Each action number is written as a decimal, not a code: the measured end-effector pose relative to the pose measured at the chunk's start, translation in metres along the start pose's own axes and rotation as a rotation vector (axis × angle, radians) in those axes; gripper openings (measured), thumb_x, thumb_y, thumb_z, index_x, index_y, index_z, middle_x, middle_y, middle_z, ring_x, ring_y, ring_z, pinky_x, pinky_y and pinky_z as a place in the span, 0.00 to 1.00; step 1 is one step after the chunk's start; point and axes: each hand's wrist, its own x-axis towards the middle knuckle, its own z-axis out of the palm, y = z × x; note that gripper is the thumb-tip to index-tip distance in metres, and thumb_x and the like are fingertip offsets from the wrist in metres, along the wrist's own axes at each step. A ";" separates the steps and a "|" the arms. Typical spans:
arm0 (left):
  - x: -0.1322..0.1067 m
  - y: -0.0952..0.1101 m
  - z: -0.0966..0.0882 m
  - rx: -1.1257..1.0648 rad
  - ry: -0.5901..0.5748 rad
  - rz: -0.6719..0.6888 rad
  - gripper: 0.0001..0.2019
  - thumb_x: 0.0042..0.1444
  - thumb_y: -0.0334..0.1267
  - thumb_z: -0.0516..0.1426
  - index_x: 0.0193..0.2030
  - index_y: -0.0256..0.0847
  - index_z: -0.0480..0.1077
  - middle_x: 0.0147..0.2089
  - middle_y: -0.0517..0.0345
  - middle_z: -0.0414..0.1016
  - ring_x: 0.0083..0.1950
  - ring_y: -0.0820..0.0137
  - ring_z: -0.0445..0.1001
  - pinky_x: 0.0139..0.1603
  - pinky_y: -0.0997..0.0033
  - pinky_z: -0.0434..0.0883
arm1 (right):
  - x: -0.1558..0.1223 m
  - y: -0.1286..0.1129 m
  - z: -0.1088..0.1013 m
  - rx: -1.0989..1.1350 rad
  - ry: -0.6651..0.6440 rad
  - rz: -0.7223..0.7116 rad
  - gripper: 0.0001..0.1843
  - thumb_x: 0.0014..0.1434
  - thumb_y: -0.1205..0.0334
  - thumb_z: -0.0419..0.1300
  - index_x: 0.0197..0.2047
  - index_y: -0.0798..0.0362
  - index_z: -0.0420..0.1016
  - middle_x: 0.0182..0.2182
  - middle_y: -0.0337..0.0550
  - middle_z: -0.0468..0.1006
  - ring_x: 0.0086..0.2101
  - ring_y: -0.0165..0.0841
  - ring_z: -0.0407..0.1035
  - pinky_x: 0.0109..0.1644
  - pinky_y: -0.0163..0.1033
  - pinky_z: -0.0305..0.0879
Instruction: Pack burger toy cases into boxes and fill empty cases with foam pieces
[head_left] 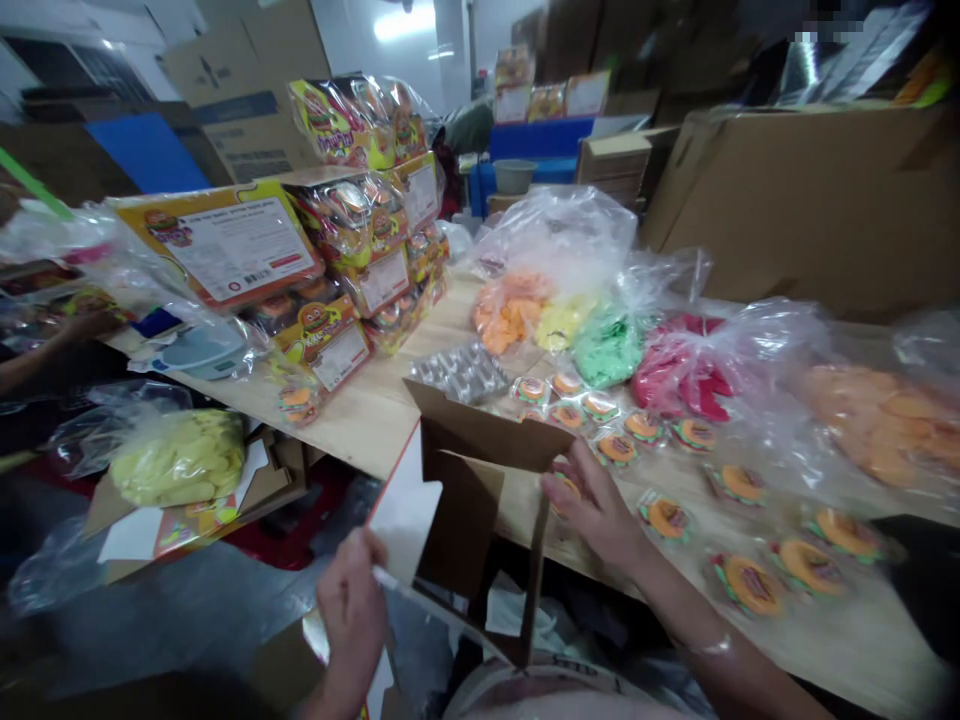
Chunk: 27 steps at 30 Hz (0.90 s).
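Note:
I hold an unfolded cardboard box [459, 500], brown inside with white flaps, at the table's front edge. My left hand [352, 605] is closed on the box's white side at the lower left. My right hand [600, 505] is closed around the upper right wall, fingers bent over its edge. A bit of orange shows by those fingers; whether it is held or lies behind them I cannot tell. Wrapped burger-shaped pieces [616, 447] lie in loose rows right of the box. Behind it is a silver blister tray [459, 372].
Stacked printed burger boxes [330, 340] stand at the left. Clear bags with orange [510, 310], green [607, 348] and red pieces [682, 370] line the back. A large carton [810, 210] stands behind. Lower left is a bag of yellow pieces [180, 460]. Another person's arm [45, 360] shows far left.

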 end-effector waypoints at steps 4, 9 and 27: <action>-0.012 0.023 -0.002 0.071 -0.461 0.183 0.19 0.61 0.46 0.53 0.21 0.41 0.60 0.22 0.61 0.63 0.26 0.71 0.63 0.28 0.72 0.60 | 0.018 0.027 0.009 -0.027 0.093 -0.004 0.18 0.61 0.50 0.58 0.51 0.50 0.68 0.48 0.47 0.75 0.48 0.40 0.69 0.51 0.46 0.66; 0.039 0.016 -0.009 0.146 -0.324 0.355 0.07 0.57 0.42 0.59 0.40 0.43 0.72 0.48 0.51 0.73 0.52 0.61 0.70 0.53 0.64 0.65 | 0.030 0.053 0.006 -0.070 0.145 0.022 0.17 0.60 0.48 0.57 0.28 0.51 0.67 0.25 0.37 0.69 0.29 0.33 0.62 0.33 0.38 0.59; 0.026 0.000 0.005 0.001 -0.470 0.396 0.22 0.60 0.56 0.51 0.30 0.42 0.75 0.76 0.60 0.37 0.74 0.48 0.40 0.70 0.47 0.45 | 0.038 0.046 -0.004 0.017 0.147 0.017 0.12 0.57 0.50 0.59 0.36 0.51 0.74 0.32 0.42 0.77 0.35 0.38 0.69 0.42 0.44 0.67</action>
